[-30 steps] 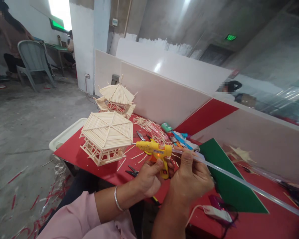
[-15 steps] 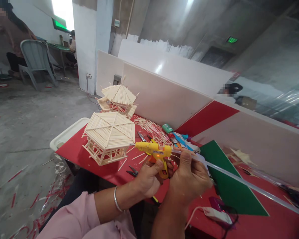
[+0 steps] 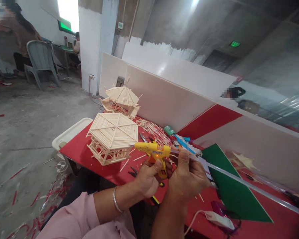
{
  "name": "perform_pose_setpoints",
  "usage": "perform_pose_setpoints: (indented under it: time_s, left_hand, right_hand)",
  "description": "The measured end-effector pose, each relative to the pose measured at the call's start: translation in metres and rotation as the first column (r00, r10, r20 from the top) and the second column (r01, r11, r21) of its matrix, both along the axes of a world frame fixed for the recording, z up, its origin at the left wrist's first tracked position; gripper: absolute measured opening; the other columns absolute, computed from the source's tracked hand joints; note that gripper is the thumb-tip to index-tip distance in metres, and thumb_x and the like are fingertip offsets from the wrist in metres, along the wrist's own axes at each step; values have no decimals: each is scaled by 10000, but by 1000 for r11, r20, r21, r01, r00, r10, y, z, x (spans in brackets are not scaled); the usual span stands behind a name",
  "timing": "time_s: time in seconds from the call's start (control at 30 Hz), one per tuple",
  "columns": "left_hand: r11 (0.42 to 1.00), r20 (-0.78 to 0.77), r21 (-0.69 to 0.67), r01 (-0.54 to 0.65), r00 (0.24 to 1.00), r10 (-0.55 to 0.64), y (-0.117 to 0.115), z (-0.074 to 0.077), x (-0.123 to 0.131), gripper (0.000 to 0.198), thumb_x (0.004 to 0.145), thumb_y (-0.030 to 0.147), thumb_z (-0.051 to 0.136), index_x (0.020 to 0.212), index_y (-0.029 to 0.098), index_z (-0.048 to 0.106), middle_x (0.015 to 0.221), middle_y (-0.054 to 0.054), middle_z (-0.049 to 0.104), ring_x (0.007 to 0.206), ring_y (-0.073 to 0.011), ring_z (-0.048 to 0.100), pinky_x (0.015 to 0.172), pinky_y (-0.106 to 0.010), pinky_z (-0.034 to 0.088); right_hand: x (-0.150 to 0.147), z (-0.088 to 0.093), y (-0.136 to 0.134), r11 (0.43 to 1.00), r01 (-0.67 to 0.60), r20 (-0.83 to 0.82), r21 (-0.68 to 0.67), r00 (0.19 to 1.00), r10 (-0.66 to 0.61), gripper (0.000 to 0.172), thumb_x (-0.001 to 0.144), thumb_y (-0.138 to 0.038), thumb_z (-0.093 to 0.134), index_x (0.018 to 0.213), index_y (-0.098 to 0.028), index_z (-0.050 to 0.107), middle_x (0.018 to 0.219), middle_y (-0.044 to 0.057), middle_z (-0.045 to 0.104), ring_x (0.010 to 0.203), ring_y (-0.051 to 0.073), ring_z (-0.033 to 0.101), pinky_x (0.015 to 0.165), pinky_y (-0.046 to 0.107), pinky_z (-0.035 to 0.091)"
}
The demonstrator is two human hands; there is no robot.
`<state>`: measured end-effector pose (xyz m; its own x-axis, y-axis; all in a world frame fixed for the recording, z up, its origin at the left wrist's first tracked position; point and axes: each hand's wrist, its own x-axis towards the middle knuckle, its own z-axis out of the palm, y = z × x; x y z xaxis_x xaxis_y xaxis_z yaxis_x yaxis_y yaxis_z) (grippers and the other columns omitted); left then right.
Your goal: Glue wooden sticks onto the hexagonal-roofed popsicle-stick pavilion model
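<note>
My left hand (image 3: 146,179) is wrapped round the handle of a yellow hot glue gun (image 3: 153,152), its nozzle pointing left toward a hexagonal pavilion built of wooden sticks (image 3: 112,136). My right hand (image 3: 188,177) pinches a long clear glue stick (image 3: 249,187) that runs from the back of the gun off to the right. A second stick pavilion (image 3: 121,99) stands behind the first on the red table (image 3: 77,149).
Loose wooden sticks (image 3: 153,129), small pliers (image 3: 133,172), a green sheet (image 3: 229,187) and a white power plug (image 3: 218,219) lie on the table. White partition panels (image 3: 164,96) stand behind it. A white bin (image 3: 68,134) sits at the table's left end. A seated person (image 3: 15,36) is far left.
The view has drifted slightly; both hands with the glue gun and glue stick sit a little higher and closer to the near pavilion. The grips are unchanged.
</note>
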<state>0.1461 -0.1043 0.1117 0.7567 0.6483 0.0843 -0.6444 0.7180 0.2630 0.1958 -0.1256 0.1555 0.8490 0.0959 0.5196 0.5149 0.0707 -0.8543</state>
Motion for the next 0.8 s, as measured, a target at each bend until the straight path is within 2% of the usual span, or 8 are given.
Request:
perform_pose_setpoints:
  time_s: [0.3,0.43,0.53,0.8]
  left_hand:
    - [999,29,-15,-48,998,48,1,2,-6,410,632,429,881,898,164,716,789,-39,731,869,-210,697,855,-337,521]
    - [998,20,-25,-60,998,60,2,4,-9,393,615,446,887,824,163,711,752,-31,726,836,-200,702,837,-322,531]
    - [997,13,-38,-68,998,68,3,5,-12,425,583,447,902,851,173,720,773,-26,734,825,-193,704,826,-313,537]
    - [994,20,-49,-100,995,101,6,7,-19,424,581,427,908,868,172,727,813,-32,746,878,-206,710,862,-323,535]
  right_hand:
    - [-9,7,6,993,-80,-26,92,996,82,373,762,-505,743,807,-136,760,743,67,745,610,178,673,564,295,566]
    - [-14,8,7,996,-67,-43,67,997,70,380,750,-505,754,838,-135,767,753,66,751,587,161,660,493,252,532]
    - [-17,10,8,997,-70,-47,45,996,72,391,755,-519,746,830,-135,765,746,62,745,555,151,643,465,246,515]
    - [-19,6,14,986,-140,-14,88,990,141,336,750,-473,763,811,-142,755,749,53,744,621,169,664,591,299,566]
